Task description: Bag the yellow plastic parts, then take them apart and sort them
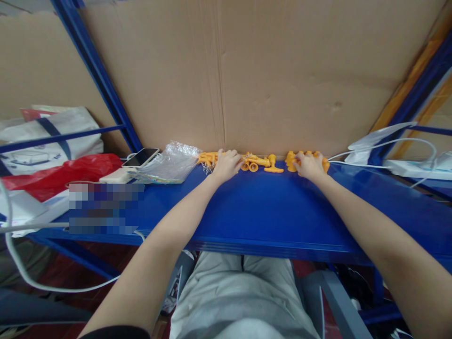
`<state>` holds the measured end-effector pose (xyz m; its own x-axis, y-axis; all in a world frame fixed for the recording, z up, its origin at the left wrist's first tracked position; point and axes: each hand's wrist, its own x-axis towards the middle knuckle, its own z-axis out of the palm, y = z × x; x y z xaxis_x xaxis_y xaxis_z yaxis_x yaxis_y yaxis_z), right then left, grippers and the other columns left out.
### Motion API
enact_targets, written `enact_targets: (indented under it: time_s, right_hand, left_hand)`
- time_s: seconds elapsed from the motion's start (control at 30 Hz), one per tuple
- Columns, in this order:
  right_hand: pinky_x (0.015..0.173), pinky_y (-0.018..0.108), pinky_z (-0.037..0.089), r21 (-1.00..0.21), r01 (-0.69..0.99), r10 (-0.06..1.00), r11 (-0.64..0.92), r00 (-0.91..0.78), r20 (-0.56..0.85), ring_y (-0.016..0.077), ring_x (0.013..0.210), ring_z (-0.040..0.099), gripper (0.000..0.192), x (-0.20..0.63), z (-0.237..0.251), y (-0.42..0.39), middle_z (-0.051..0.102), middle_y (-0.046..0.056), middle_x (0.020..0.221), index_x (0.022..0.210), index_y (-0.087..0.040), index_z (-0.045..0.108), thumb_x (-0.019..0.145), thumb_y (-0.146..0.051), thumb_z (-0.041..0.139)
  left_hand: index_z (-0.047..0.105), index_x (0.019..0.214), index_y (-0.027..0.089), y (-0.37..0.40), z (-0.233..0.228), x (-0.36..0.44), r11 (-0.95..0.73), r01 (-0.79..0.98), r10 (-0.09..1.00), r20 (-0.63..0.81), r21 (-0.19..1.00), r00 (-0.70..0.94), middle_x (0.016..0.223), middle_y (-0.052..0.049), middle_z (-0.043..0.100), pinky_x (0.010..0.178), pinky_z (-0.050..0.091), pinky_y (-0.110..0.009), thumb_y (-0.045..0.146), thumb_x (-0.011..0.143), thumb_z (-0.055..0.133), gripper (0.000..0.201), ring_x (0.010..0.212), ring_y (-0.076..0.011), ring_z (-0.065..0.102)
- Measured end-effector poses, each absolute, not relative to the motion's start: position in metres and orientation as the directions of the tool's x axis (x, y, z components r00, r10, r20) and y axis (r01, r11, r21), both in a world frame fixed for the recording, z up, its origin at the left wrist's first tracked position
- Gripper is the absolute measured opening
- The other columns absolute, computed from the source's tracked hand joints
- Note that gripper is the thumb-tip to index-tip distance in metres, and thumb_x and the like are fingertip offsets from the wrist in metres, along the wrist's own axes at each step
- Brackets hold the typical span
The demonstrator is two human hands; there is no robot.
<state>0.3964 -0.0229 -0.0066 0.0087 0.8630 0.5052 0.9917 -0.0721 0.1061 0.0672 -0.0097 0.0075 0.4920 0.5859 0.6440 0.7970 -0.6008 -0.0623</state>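
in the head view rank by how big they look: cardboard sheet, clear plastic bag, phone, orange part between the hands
1. Brown cardboard sheet, far the largest.
2. Crinkled clear plastic bag.
3. Dark-screened smartphone.
4. Small orange plastic part beside the left hand; it looks close to the phone in size, so that order is unsure.

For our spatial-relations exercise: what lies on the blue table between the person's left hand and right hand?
In the head view, orange plastic parts lie along the cardboard wall between the left hand and right hand; nearer the person, the blue table is bare.
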Motion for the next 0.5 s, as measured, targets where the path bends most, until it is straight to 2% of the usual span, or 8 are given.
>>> enact_targets:
  time_s: [0.2, 0.5]
  right_hand:
    - [0.098, 0.056, 0.032, 0.212, 0.974, 0.884, -0.076, -0.033, 0.467, 0.0370, 0.110, 0.061, 0.041, 0.389, -0.003, -0.033, 0.071, 0.023, 0.115, 0.122, -0.010, 0.065, 0.092, -0.025, 0.042]
    - [0.103, 0.061, 0.031, 0.267, 0.960, 0.872, -0.081, -0.062, 0.486, 0.0371, 0.116, 0.059, 0.046, 0.380, -0.007, -0.037, 0.069, 0.024, 0.124, 0.132, -0.008, 0.059, 0.093, -0.022, 0.041]
  left_hand:
    - [0.065, 0.116, 0.021, -0.008, 0.009, 0.067, -0.561, 0.828, 0.609, 0.681, 0.009, 0.406, 0.100, -0.010, 0.078, 0.096, 0.034, -0.044, 0.022, 0.099, 0.042, 0.028, 0.098, -0.0277, 0.070]
    - [0.060, 0.125, 0.021, -0.009, 0.014, 0.061, -0.434, 0.898, 0.687, 0.672, 0.077, 0.275, 0.100, -0.008, 0.079, 0.105, 0.032, -0.044, 0.017, 0.098, 0.045, 0.032, 0.097, -0.0243, 0.073]
